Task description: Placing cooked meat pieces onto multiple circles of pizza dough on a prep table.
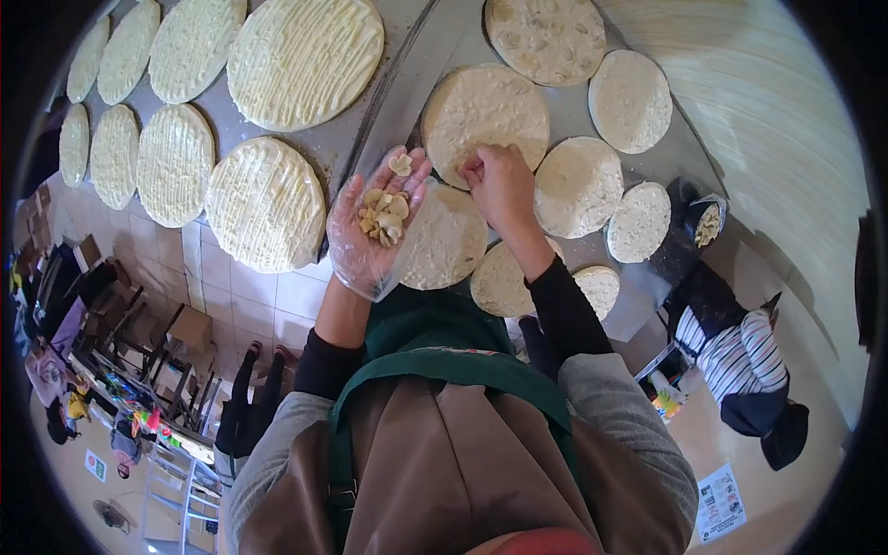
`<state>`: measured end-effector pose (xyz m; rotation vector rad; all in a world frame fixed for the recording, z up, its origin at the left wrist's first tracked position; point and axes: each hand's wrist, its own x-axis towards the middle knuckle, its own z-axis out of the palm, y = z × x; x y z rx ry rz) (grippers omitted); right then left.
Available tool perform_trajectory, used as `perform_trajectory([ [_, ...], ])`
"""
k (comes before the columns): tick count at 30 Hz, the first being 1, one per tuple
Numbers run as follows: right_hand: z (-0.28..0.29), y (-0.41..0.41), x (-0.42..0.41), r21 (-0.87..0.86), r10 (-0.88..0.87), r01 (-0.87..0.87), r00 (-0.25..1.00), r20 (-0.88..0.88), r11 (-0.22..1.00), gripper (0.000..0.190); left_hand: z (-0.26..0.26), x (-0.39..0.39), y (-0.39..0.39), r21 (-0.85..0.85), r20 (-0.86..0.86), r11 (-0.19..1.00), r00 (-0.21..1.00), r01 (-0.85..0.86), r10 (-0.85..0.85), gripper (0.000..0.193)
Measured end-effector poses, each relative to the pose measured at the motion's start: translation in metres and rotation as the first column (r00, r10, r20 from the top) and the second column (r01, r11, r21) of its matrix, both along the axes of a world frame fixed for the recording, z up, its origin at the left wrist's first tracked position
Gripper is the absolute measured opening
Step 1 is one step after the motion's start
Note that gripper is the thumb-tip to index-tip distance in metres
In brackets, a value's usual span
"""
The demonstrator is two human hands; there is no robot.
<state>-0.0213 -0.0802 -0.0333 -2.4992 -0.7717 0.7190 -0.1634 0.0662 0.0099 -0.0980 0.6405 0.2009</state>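
My left hand (378, 222), in a clear plastic glove, is held palm up with a heap of pale sliced pieces (383, 216), perhaps nuts or mushrooms, in it. One more piece lies on its fingers. My right hand (496, 180) is bare, its fingertips pinched together at the lower edge of a round, cream-topped flat base (485, 111); whether anything is between them is hidden. Below my hands lie more coated rounds, one (444, 239) partly behind the glove. The round at the top (544, 38) carries larger pieces on its surface.
Rounds with piped pale stripes (305, 62) stand in two rows on the left metal table (347, 146). At the right is a black container (707, 223) of similar pieces, near a person in a striped top (728, 347). Other people, boxes and a ladder are at the lower left.
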Motion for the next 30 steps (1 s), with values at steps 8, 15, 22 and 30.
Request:
perform_trajectory([
  [8, 0.018, 0.003, -0.005, 0.121, -0.041, 0.018, 0.980, 0.195, 0.993, 0.013, -0.004, 0.008, -0.001, -0.056, 0.061, 0.995, 0.995, 0.078, -0.074, 0.061],
  [15, 0.060, 0.010, -0.009, 0.320, 0.026, -0.097, 0.975, 0.219, 0.942, 0.015, -0.004, 0.010, -0.021, -0.069, 0.000, 0.970, 0.973, 0.231, -0.232, 0.063],
  [22, 0.025, -0.050, 0.001, 0.282, -0.404, 0.567, 0.785, -0.470, 0.774, 0.010, -0.002, 0.011, -0.023, -0.088, 0.042, 0.967, 0.971, 0.239, -0.236, 0.065],
  [30, 0.006, -0.058, 0.015, 0.124, 0.085, -0.077, 0.995, -0.057, 0.989, 0.014, -0.011, -0.001, -0.012, -0.077, 0.064, 0.984, 0.986, 0.158, -0.153, 0.067],
])
